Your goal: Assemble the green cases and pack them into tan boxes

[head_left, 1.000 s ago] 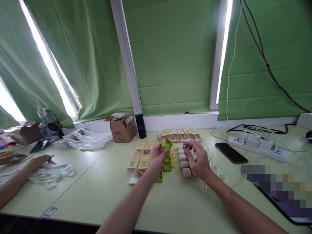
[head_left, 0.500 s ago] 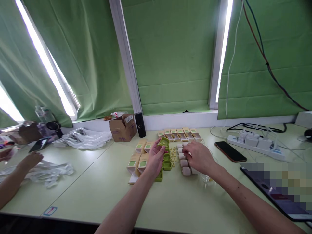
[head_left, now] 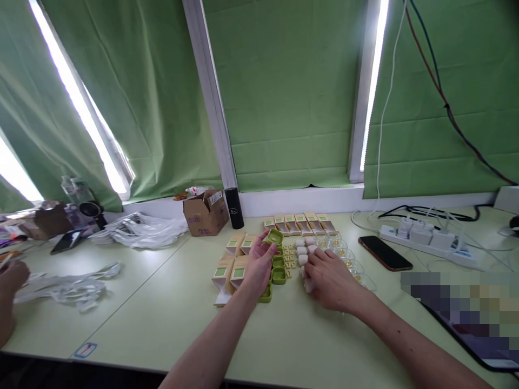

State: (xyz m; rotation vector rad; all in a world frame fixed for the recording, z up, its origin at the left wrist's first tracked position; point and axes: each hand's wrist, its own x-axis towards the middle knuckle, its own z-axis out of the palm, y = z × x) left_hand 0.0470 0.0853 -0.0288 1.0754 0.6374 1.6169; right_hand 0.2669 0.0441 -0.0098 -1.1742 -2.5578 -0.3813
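My left hand (head_left: 261,259) is closed around a small green square tray (head_left: 274,237), raised a little above the table with its hollow side showing. Below it stand more green trays (head_left: 279,275) in a column, with rows of tiny yellowish pieces (head_left: 289,257) beside them. My right hand (head_left: 327,275) reaches over a cluster of whitish-pink rounded blocks (head_left: 300,251). Its fingers are curled down among the blocks, and the fingertips are hidden. Clear domed plastic pieces (head_left: 343,253) with yellow centres lie to the right of that hand.
Open beige cartons (head_left: 222,275) stand left of the trays, and more cartons (head_left: 300,222) line the back. Nearby are a cardboard box (head_left: 206,215), a black cylinder (head_left: 234,208), a phone (head_left: 385,253), a power strip (head_left: 425,240) and a tablet. Another person's hand (head_left: 12,278) works at far left beside white straps.
My right hand has moved down and slightly nearer over the blocks, uncovering the clear pieces. My left hand keeps the green tray in place. The other person's hand has shifted left.
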